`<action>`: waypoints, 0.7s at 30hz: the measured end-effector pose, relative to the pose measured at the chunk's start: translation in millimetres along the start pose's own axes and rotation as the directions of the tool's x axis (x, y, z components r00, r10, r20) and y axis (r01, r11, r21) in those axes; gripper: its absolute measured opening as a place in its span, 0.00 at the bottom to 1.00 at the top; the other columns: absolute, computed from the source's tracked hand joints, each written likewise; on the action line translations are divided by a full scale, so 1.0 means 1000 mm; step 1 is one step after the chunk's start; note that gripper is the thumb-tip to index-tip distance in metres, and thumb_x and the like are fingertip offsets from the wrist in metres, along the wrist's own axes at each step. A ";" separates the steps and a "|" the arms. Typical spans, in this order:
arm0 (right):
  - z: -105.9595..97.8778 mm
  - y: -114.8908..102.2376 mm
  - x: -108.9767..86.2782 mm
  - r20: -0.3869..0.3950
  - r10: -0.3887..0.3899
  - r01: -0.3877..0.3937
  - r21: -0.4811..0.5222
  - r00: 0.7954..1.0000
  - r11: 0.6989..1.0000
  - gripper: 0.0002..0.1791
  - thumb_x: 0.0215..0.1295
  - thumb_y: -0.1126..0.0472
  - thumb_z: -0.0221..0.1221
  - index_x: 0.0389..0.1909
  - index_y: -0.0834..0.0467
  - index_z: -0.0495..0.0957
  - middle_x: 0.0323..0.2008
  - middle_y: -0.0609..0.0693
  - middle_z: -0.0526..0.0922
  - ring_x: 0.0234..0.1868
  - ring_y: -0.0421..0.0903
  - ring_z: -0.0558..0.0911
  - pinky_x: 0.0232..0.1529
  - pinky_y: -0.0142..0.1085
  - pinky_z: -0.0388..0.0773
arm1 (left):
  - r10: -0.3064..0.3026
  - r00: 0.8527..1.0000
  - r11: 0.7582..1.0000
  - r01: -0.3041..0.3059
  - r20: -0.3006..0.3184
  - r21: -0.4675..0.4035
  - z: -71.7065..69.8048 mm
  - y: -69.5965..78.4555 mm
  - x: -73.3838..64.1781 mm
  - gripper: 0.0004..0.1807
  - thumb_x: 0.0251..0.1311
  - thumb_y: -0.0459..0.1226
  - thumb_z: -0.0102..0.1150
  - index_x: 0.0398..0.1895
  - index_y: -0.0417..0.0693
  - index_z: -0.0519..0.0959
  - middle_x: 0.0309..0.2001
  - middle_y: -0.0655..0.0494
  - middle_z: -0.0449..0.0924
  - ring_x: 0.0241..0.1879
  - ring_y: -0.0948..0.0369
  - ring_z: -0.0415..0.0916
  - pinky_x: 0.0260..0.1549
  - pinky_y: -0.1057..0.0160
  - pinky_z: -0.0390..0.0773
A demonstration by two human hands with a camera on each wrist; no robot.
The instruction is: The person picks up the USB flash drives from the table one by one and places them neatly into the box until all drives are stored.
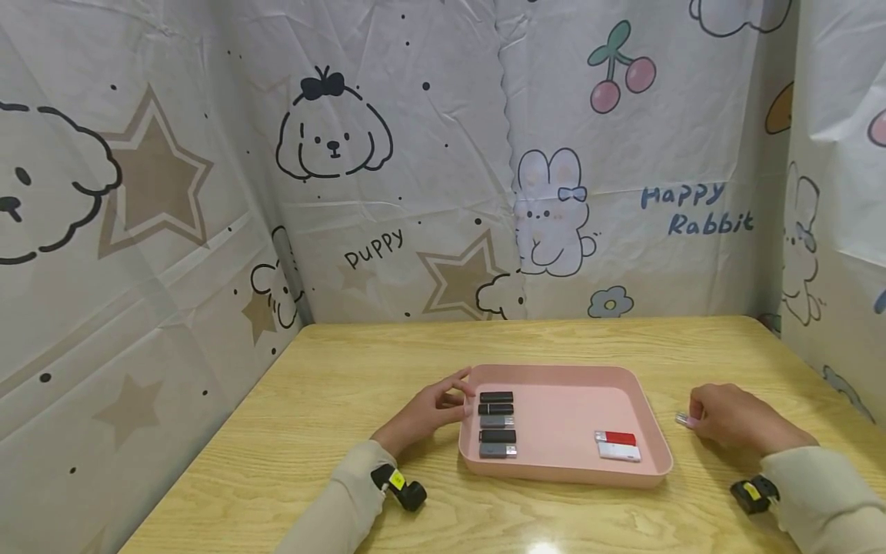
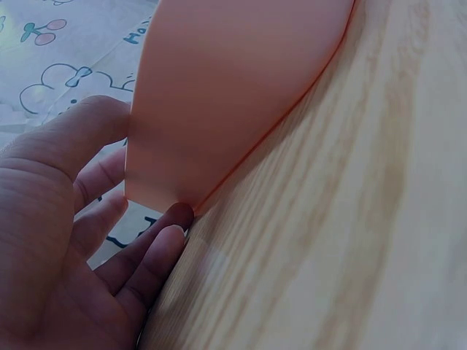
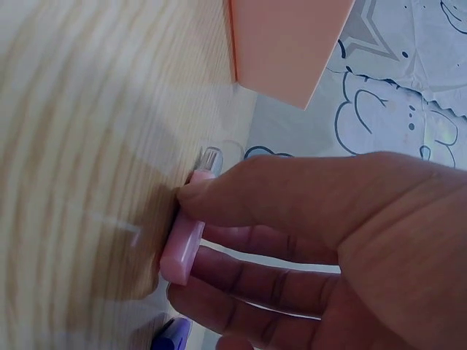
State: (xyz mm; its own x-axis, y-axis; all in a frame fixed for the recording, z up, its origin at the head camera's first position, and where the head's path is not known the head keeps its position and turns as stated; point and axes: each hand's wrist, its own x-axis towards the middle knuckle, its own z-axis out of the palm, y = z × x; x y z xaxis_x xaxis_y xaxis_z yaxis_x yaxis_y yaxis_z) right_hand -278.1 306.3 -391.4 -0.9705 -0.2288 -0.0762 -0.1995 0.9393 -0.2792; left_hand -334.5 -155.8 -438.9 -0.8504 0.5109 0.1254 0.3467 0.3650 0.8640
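At the left end of the pink tray point(image 1: 554, 375), my left hand point(image 1: 432, 408) grips the wall, its upper digits at the rim point(image 2: 130, 146) and lower fingertips against the outside near the table. To the right of the tray, my right hand point(image 1: 737, 415) pinches a pink USB flash drive point(image 3: 186, 244) between thumb and fingers, metal plug outward, just at the tabletop. Inside the tray, several black and grey flash drives point(image 1: 497, 436) lie in a column at the left. A red flash drive point(image 1: 619, 438) and a white flash drive point(image 1: 619, 452) lie at the right.
A purple object point(image 3: 171, 335), only partly visible, lies on the table below my right hand in the right wrist view. The wood-grain table point(image 1: 374, 362) ends at a printed cloth point(image 1: 443, 154) behind and at both sides.
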 end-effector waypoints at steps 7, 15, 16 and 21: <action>0.002 -0.002 0.003 0.001 -0.001 0.001 0.009 1.000 1.000 0.08 0.61 0.61 0.63 0.28 0.59 0.74 0.25 0.48 0.72 0.27 0.45 0.71 0.29 0.39 0.68 | -0.008 1.000 1.000 0.008 0.005 -0.002 0.001 0.001 0.000 0.15 0.64 0.39 0.60 0.53 0.46 0.75 0.75 0.60 0.51 0.59 0.49 0.71 0.60 0.48 0.68; 0.000 -0.007 0.004 -0.056 -0.039 0.040 0.025 0.998 0.999 0.06 0.60 0.63 0.63 0.30 0.59 0.75 0.25 0.48 0.74 0.27 0.45 0.72 0.29 0.39 0.70 | 0.001 1.000 1.000 -0.001 0.013 -0.004 0.000 0.031 -0.012 0.16 0.64 0.36 0.59 0.52 0.39 0.74 0.75 0.51 0.52 0.59 0.45 0.71 0.59 0.47 0.68; -0.001 -0.008 0.004 -0.061 -0.040 0.042 0.028 0.997 0.999 0.06 0.61 0.63 0.63 0.30 0.59 0.75 0.25 0.48 0.74 0.27 0.45 0.71 0.28 0.39 0.70 | 0.005 1.000 1.000 -0.005 0.013 -0.007 0.000 0.031 -0.012 0.16 0.64 0.36 0.59 0.52 0.39 0.74 0.75 0.51 0.52 0.59 0.45 0.71 0.59 0.47 0.68; -0.002 -0.014 0.003 -0.093 -0.048 0.051 0.032 0.995 0.998 0.05 0.62 0.62 0.62 0.31 0.60 0.76 0.24 0.48 0.72 0.25 0.45 0.70 0.25 0.38 0.67 | 0.006 1.000 1.000 -0.006 0.023 -0.016 -0.002 0.033 -0.013 0.16 0.64 0.36 0.59 0.53 0.38 0.74 0.75 0.51 0.51 0.59 0.46 0.70 0.60 0.48 0.68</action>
State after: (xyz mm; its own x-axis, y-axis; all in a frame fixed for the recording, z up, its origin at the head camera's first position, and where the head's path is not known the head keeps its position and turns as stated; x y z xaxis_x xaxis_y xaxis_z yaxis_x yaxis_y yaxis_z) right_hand -278.4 293.3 -386.3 -0.9681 -0.2492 0.0265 -0.2448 0.9176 -0.3131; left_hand -312.6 -151.4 -410.8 -0.8388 0.5313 0.1193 0.3451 0.3492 0.8712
